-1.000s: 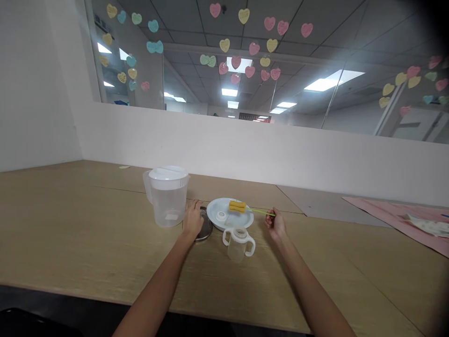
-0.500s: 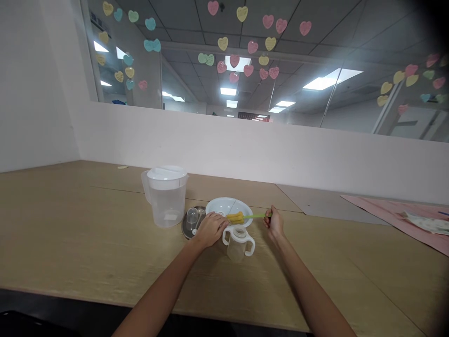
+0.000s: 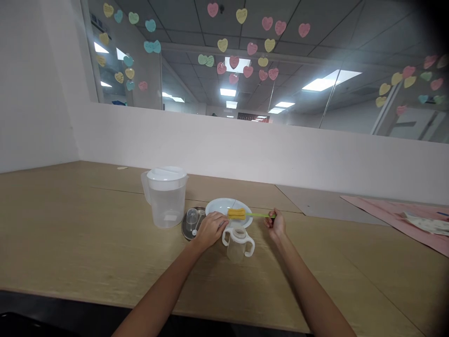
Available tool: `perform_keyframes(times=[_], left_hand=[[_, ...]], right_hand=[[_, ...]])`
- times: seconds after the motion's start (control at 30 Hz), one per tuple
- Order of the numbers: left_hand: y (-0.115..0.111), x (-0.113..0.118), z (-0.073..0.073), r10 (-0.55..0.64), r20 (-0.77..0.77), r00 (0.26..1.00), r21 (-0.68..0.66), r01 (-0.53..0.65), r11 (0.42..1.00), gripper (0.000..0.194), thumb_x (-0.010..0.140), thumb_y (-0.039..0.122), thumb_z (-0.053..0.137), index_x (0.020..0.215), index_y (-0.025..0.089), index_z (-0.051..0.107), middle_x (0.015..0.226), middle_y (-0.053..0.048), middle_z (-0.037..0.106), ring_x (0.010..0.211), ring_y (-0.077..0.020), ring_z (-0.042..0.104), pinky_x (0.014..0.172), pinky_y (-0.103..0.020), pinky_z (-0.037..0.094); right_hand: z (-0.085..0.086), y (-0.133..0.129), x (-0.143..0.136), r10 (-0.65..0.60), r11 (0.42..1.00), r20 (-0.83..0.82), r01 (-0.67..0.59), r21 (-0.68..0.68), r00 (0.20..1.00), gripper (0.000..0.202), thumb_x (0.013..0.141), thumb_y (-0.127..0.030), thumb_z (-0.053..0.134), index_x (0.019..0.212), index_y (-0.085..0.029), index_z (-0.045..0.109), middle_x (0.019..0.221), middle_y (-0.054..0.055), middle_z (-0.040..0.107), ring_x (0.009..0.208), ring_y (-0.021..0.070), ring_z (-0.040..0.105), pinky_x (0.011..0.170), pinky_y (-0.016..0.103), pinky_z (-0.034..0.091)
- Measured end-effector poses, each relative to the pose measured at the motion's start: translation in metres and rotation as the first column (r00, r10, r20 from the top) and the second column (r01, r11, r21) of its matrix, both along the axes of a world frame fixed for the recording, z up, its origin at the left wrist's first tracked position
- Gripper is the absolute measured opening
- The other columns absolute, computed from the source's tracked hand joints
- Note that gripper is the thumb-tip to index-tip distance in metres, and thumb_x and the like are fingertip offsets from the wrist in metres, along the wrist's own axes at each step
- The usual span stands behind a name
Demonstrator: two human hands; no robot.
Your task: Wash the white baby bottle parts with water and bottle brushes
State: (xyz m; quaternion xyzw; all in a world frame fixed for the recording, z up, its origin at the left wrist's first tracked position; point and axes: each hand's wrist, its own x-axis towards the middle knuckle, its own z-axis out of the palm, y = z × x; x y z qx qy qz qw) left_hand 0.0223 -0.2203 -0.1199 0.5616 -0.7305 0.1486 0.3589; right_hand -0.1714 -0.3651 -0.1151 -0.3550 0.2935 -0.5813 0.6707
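Observation:
My right hand is closed around the green handle of a yellow sponge brush. The sponge head lies over the white bowl, pointing left. At the bowl's near left rim is my left hand, its fingers bent together; what they hold, if anything, is hidden. Just in front of the bowl stands a clear cup with two white handles and an open top. Left of my left hand, a round metal tray bears a small clear cap and a thin white piece.
A clear lidded pitcher with a white lid stands left of the tray. Pink cloth and a grey mat lie at the right on the wooden table. Behind the table is a white wall with a window above.
My right hand has moved slightly to the right, drawing the yellow sponge head a little away from my left hand. The left hand has hardly moved.

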Motion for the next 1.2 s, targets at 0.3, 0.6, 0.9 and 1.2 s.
perform_keyframes(times=[0.3, 0.6, 0.9, 1.2], left_hand=[[0.004, 0.002, 0.000, 0.066, -0.149, 0.987, -0.273, -0.105, 0.956, 0.018, 0.081, 0.029, 0.047, 0.087, 0.020, 0.061, 0.092, -0.002, 0.064, 0.087, -0.0129, 0.057, 0.081, -0.027, 0.043], [0.001, 0.007, -0.003, 0.199, -0.167, 0.966, -0.136, -0.223, 0.965, 0.013, 0.082, 0.027, 0.046, 0.077, 0.018, 0.054, 0.080, 0.000, 0.061, 0.075, -0.0122, 0.056, 0.067, -0.023, 0.040], [0.001, 0.005, 0.000, 0.084, -0.402, 0.912, -0.238, -0.193, 0.952, 0.014, 0.078, 0.032, 0.052, 0.080, 0.018, 0.054, 0.079, -0.001, 0.060, 0.076, -0.0118, 0.055, 0.071, -0.021, 0.042], [-0.008, 0.023, -0.003, 0.293, -0.557, 0.778, -0.142, -0.436, 0.889, 0.031, 0.086, 0.030, 0.033, 0.104, 0.020, 0.057, 0.088, -0.006, 0.046, 0.086, -0.0154, 0.049, 0.083, -0.029, 0.040]], right_hand=[[0.004, 0.006, 0.003, -0.012, 0.997, -0.002, 0.012, 0.076, 1.000, 0.027, 0.079, -0.026, 0.039, 0.053, -0.018, 0.035, 0.034, -0.008, 0.026, 0.028, 0.0032, 0.019, 0.028, 0.016, 0.015], [0.004, 0.001, -0.003, 0.130, 0.985, 0.142, -0.144, 0.096, 0.981, 0.034, 0.080, -0.027, 0.041, 0.052, -0.019, 0.023, 0.033, -0.009, 0.020, 0.028, 0.0039, 0.018, 0.029, 0.017, 0.018], [0.002, 0.002, 0.003, -0.016, 0.999, 0.026, 0.015, 0.032, 1.000, 0.027, 0.079, -0.033, 0.047, 0.057, -0.017, 0.044, 0.035, -0.008, 0.030, 0.030, 0.0033, 0.025, 0.031, 0.015, 0.023], [-0.006, 0.012, 0.017, -0.087, 0.912, -0.393, -0.086, -0.402, 0.915, 0.041, 0.070, -0.055, 0.052, 0.070, -0.014, 0.060, 0.047, -0.003, 0.046, 0.039, 0.0067, 0.038, 0.039, 0.020, 0.034]])
